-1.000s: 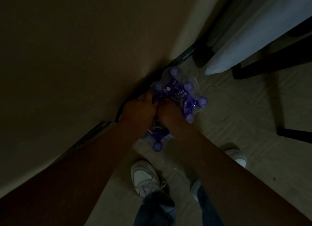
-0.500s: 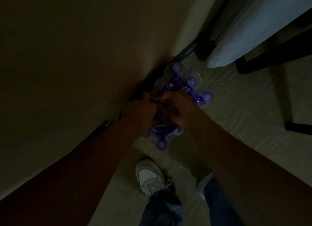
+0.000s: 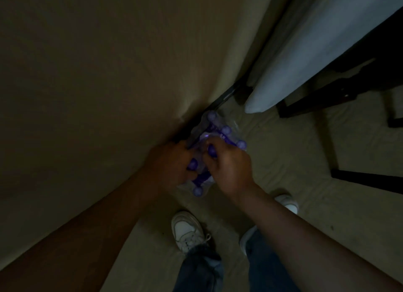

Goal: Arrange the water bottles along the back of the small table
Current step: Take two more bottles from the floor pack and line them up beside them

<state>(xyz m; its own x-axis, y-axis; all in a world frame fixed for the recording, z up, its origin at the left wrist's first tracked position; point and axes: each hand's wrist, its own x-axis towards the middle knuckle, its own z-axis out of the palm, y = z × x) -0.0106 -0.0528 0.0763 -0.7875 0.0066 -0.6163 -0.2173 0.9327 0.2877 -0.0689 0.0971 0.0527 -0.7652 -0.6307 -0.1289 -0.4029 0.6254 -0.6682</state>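
Plastic wrap [image 3: 198,128] bunches under curled fingers [image 3: 220,147]; right hand [image 3: 229,169] and left hand [image 3: 172,165] grip the water bottles [image 3: 218,136], packed on the floor [image 3: 283,152] against the wall [image 3: 109,73]. Film looks slippery, load probably heavy: take a neck below its purple cap [image 3: 226,130].

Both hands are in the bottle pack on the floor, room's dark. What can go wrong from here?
1. Left hand and right hand both grip the bottle pack; if the wrap gives suddenly, bottles may tip and roll toward the white shoe or under the dark frame.
2. The pack sits right by the wall, so the left hand likely has little room to pull.
3. The light is poor; a grip on a purple cap could slip.
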